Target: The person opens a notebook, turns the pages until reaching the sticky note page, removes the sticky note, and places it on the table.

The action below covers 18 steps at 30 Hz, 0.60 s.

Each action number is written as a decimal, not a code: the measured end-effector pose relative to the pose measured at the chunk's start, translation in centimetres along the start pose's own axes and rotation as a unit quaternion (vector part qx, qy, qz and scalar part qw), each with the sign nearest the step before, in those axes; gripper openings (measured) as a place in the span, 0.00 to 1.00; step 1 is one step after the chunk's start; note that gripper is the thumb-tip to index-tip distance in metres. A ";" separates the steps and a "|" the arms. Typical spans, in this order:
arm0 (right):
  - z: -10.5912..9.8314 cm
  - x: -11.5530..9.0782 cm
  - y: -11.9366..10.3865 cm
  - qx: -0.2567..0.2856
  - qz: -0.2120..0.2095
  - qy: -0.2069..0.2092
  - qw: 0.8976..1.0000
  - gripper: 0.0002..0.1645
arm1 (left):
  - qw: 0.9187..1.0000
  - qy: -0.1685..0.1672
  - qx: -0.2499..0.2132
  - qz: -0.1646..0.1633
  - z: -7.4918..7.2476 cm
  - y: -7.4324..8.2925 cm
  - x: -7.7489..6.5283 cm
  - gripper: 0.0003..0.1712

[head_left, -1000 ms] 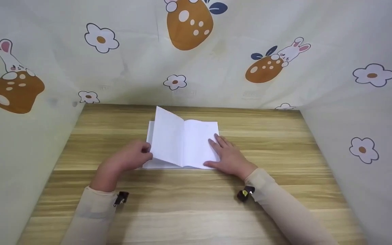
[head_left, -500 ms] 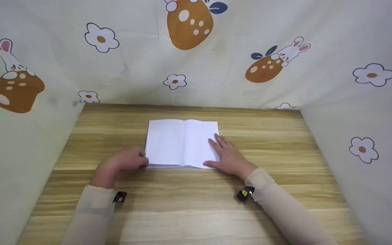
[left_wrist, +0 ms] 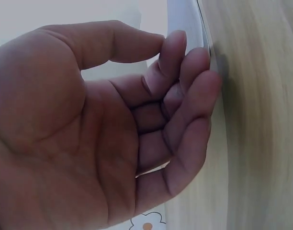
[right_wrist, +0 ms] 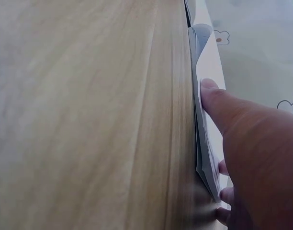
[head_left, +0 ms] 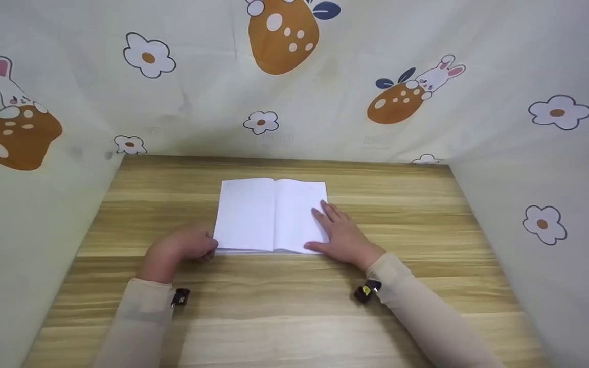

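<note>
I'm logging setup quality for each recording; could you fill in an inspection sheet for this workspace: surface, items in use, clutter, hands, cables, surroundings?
Surface: table with striped wood grain.
Items in use: book, lying open on the table, pages white; any print is too faint to read.
Clutter: nothing seen.
Left hand: fingers bent at the book's left edge, near its lower corner; whether they pinch a page, cannot tell.
Right hand: fingers spread, resting on the right page.
Cables: nothing seen.
Surroundings: pale backdrop printed with rabbits and flowers; a small black object beside each cuff.
</note>
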State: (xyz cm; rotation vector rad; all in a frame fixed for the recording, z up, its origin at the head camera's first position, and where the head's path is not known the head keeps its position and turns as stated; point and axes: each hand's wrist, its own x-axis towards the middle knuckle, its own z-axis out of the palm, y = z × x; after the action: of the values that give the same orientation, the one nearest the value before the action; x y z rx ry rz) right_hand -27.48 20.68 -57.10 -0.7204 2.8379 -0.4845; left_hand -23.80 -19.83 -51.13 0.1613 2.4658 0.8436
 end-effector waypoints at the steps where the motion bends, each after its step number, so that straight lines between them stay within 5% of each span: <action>1: 0.0 0.0 0.0 -0.001 0.000 0.000 1.000 0.63 | 1.000 0.008 0.006 -0.006 -0.1 0.2 0.0 0.18; 5: 0.0 0.0 0.0 -0.001 -0.007 0.006 1.000 0.63 | 0.996 0.072 0.053 -0.018 -0.3 1.4 0.1 0.18; 10: 0.0 0.1 -0.1 0.000 -0.014 0.014 1.000 0.61 | 0.981 0.161 0.092 0.050 0.7 3.6 1.8 0.17; 14: 0.0 0.1 -0.1 0.000 -0.009 0.011 1.000 0.62 | 0.976 0.144 0.124 0.105 2.6 5.5 3.7 0.29; 18: -0.1 -0.1 -0.1 0.000 -0.008 0.011 1.000 0.62 | 0.976 0.107 0.156 0.112 4.0 6.9 5.3 0.39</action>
State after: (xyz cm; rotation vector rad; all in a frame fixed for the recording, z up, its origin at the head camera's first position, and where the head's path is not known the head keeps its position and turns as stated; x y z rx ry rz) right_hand -27.37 20.64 -56.94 -0.7426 2.8545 -0.4964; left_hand -26.64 -10.78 -52.00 0.4917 2.8114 0.5802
